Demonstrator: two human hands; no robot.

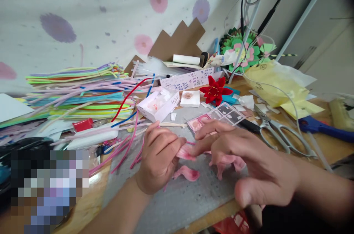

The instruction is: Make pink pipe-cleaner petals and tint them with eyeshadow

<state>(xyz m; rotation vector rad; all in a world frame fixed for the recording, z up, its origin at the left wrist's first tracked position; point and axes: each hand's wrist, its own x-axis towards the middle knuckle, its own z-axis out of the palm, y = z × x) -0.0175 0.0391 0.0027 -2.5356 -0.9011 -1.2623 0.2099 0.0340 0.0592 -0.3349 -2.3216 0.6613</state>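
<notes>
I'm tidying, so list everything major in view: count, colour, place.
Petals: several, pink, front centre
Pipe cleaners: many, mixed, left
Artificial flower: one, red, back centre
Palette: one, pink and black, centre right
Layered flower: one, green and pink, back right
Scissors: one, silver, right
Tool handle: one, blue, far right
Open box: one, white, centre
Bag: one, yellow, right
Curtain: one, floral white, back
Mat: one, grey, front
Left hand: one, bare, centre
Right hand: one, bare, right

Head view: worn on head, facing forward and down
Grey mat (204,198): near, below
Flowered curtain (110,9): far, ahead
</notes>
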